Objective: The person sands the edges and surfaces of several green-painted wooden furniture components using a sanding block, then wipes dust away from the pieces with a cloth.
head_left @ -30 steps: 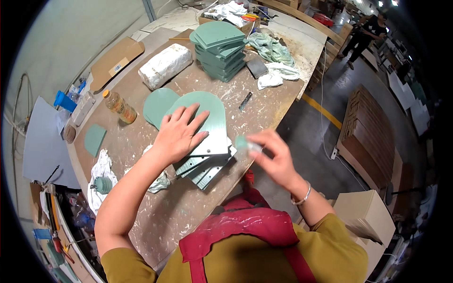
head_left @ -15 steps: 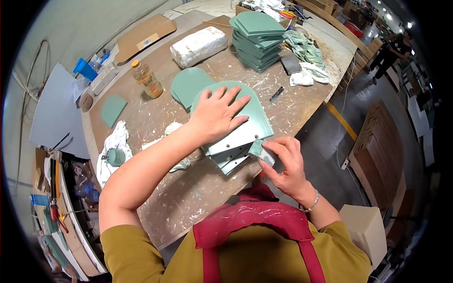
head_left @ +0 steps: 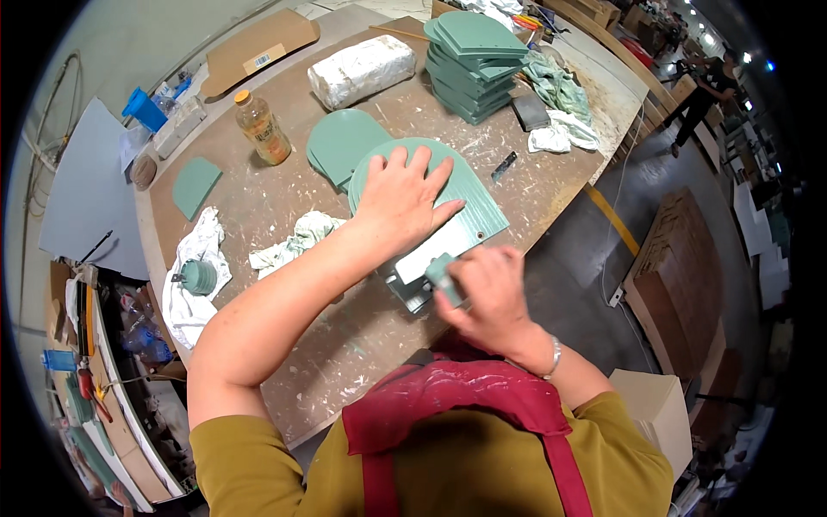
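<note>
My left hand lies flat with fingers spread on a green, round-topped board. This board rests on others like it, whose straight near edges stick out below it. In my right hand, slightly blurred, is a small green-stained block, pressed at the board's straight near edge. A small dark hole shows near the right corner of that edge. Behind the left hand lie more rounded green boards.
A tall stack of green boards stands at the back, beside a white wrapped bundle. A yellow-capped bottle, a dark blade-like strip and stained rags lie around. A person stands far right.
My right hand has moved left along the board's near edge with the block. My left hand stays pressed on the board, which sits at a slightly different angle.
</note>
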